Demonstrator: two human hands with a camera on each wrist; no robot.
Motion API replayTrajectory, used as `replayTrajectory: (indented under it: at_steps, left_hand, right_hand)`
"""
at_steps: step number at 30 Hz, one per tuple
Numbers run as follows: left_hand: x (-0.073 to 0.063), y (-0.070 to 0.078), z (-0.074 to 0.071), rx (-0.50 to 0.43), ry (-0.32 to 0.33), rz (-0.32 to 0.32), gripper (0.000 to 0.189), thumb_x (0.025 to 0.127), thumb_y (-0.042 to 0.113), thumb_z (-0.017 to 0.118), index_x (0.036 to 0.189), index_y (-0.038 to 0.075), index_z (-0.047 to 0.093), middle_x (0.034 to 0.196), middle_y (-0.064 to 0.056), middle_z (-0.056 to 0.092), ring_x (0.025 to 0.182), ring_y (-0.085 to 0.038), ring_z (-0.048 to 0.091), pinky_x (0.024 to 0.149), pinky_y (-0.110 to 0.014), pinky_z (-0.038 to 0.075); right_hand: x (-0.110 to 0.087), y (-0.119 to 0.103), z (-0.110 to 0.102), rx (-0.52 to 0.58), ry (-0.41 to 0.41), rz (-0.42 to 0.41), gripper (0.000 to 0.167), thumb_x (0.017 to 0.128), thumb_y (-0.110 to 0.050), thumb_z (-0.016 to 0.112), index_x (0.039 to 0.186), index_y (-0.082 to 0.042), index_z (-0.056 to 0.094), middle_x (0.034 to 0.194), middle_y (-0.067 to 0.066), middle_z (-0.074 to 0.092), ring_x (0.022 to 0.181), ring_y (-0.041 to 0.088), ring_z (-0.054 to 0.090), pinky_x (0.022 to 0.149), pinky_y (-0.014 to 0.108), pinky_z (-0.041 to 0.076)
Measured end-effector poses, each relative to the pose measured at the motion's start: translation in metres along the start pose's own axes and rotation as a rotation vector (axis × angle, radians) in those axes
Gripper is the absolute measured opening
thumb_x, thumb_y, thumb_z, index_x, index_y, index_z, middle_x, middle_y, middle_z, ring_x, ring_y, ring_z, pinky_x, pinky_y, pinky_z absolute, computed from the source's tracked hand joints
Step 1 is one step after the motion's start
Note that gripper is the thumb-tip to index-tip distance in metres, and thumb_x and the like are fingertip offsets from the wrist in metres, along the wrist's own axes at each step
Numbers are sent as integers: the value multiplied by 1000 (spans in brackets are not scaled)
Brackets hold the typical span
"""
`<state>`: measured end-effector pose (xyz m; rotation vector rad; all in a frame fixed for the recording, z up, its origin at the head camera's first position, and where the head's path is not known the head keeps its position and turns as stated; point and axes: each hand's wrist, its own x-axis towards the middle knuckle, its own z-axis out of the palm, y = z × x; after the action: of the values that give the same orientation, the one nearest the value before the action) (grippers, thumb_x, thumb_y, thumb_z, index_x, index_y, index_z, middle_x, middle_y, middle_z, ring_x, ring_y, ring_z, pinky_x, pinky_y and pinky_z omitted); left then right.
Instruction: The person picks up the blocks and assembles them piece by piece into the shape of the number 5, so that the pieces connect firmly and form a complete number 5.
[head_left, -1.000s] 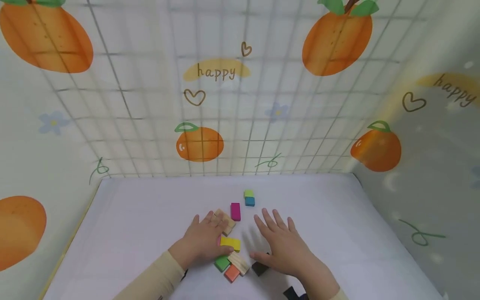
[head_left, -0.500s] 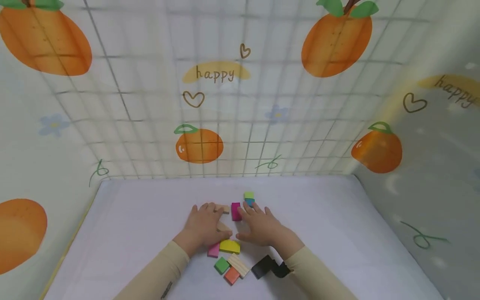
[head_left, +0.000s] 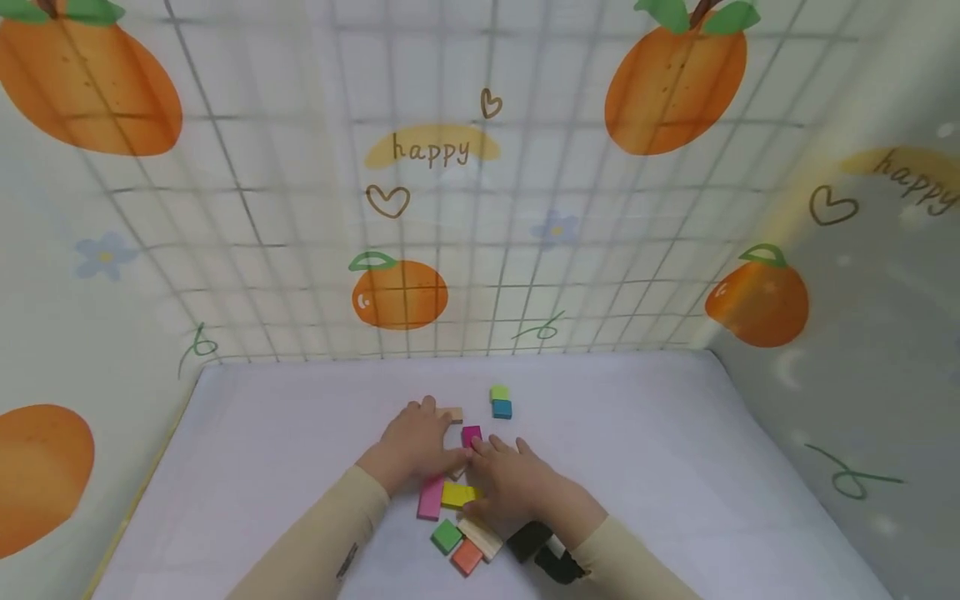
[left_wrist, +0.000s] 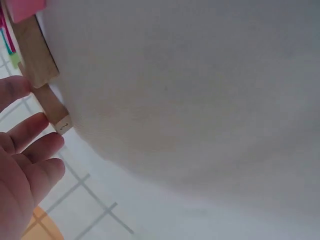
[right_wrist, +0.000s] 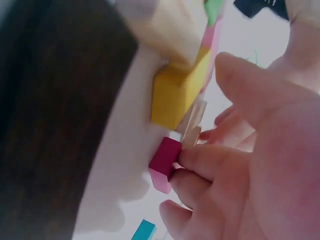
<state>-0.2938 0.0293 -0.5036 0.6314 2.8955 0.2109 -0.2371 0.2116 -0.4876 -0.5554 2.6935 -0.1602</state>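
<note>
In the head view my left hand [head_left: 414, 442] rests over plain wooden blocks, fingers spread. In the left wrist view its fingertips touch a plain wooden block [left_wrist: 50, 102], beside a second wooden block [left_wrist: 34, 50]. My right hand [head_left: 517, 479] reaches in from the right, its fingertips against a magenta block [right_wrist: 165, 157], without the thumb closing on it. Below the hands lie a pink block [head_left: 430, 500] and a yellow block [head_left: 457, 495], the latter partly covered by the right hand. Parts of the wooden blocks are hidden under the left hand.
Nearer me lie a green block [head_left: 446, 537], an orange-red block [head_left: 467, 557], a striped wooden block [head_left: 482, 537] and a dark block [head_left: 529, 542]. A lime block [head_left: 499, 392] touches a blue block [head_left: 502, 409] farther back. A printed curtain [head_left: 480, 292] surrounds the white table [head_left: 637, 433].
My right hand has moved left and reached the magenta block, which has shifted slightly toward me. Under my left hand the wooden blocks have come apart. The left hand has shifted only a little.
</note>
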Motion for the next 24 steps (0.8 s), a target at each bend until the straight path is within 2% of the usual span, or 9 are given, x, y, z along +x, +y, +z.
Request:
replayTrajectory:
  at_steps: [4,8,12,16,18,24]
  left_hand:
    - [7,-1,-1,52,20,21,78,85,73,60,142,19,58,127,-11,56,113,-29,53,104,-47,50]
    - [11,0,-1,84,33,38,79,86,74,57,143,18,57,127,-10,57,112,-28,53,107,-46,48]
    - [12,1,-4,91,31,44,82,88,75,53,146,17,54,131,-11,57,116,-30,54,110,-47,45]
    - [15,1,-5,68,21,29,86,89,77,50,149,16,50,137,-13,54,123,-33,52,113,-50,42]
    - [17,0,-4,62,11,17,88,89,78,47,151,16,49,142,-14,52,127,-35,51,115,-51,40]
    - [21,0,-6,26,-12,29,91,89,80,43,153,16,46,149,-16,48,136,-40,46,118,-53,35]
  right_hand:
    - [-8,-2,-2,9,-14,-36,82,85,-67,66,151,-21,49,158,0,46,151,34,33,116,71,24]
    - [-7,5,-10,42,36,-44,73,89,-61,65,148,-18,53,157,4,46,150,36,35,114,71,28]
    - [3,23,-18,69,145,17,73,93,-54,65,150,-12,50,161,10,40,150,38,34,115,69,29]
    - [21,40,-24,62,233,107,74,96,-51,62,152,-6,45,162,14,36,150,40,33,116,66,29]
    - [30,46,-27,63,237,125,74,97,-51,60,152,-5,44,162,16,36,150,41,33,117,66,29]
    - [44,52,-29,76,161,143,67,100,-48,58,150,-6,47,158,14,43,149,41,33,118,66,26]
